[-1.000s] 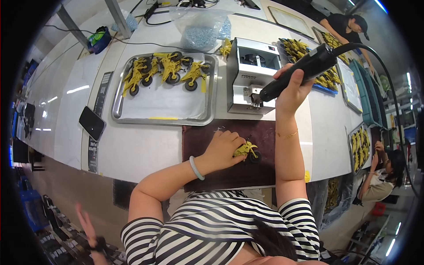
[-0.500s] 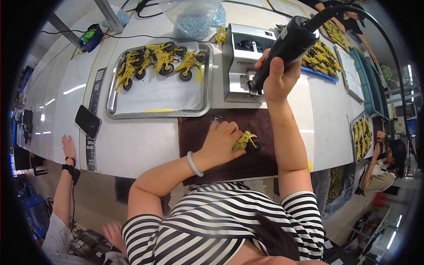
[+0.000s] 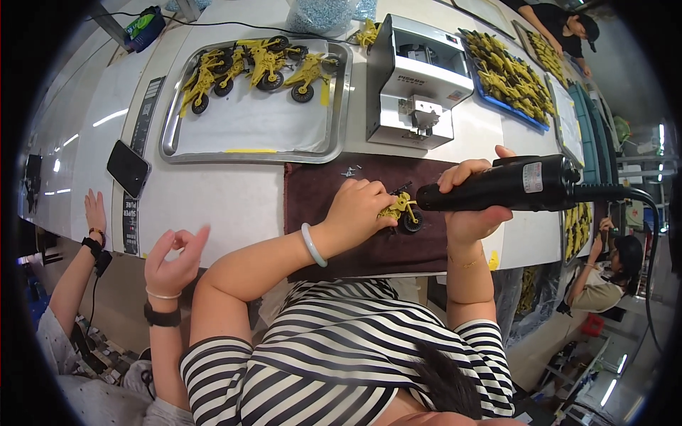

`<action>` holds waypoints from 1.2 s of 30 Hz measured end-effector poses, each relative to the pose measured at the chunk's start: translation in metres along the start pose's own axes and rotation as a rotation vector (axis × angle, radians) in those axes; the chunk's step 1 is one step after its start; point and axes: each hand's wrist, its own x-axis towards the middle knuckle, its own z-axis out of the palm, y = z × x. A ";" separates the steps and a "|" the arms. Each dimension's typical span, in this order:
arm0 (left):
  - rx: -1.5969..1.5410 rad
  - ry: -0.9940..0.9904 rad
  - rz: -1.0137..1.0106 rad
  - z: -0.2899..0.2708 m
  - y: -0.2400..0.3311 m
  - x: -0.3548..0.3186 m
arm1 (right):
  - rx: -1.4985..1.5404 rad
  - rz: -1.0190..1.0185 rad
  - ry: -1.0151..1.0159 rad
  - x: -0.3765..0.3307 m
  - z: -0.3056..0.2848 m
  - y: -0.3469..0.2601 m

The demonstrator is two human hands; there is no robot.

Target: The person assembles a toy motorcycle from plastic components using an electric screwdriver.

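Head view, and the left hand [image 3: 352, 211] has its fingers closed round the yellow toy motorbike [image 3: 400, 206], two o'clock on the brown cloth [image 3: 383, 257]! Looks light, stiff, likely fragile up front: grip mid-body. Right hand [image 3: 474, 219] fingers wrap the black driver [image 3: 515, 183], three o'clock.

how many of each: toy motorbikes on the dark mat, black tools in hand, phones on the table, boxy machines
Toy motorbike gripped by the left hand: 1
Black tool in the right hand: 1
Phone: 1
Boxy machine: 1
Total: 4
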 end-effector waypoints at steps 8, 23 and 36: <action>0.038 -0.002 -0.002 0.000 0.002 0.001 | 0.002 0.034 -0.013 -0.004 -0.002 0.006; -0.002 -0.019 -0.043 0.001 -0.001 0.001 | -0.019 0.047 -0.135 -0.009 -0.003 0.029; 0.019 -0.002 -0.009 0.001 -0.001 0.003 | -0.010 0.091 -0.161 0.002 -0.005 0.026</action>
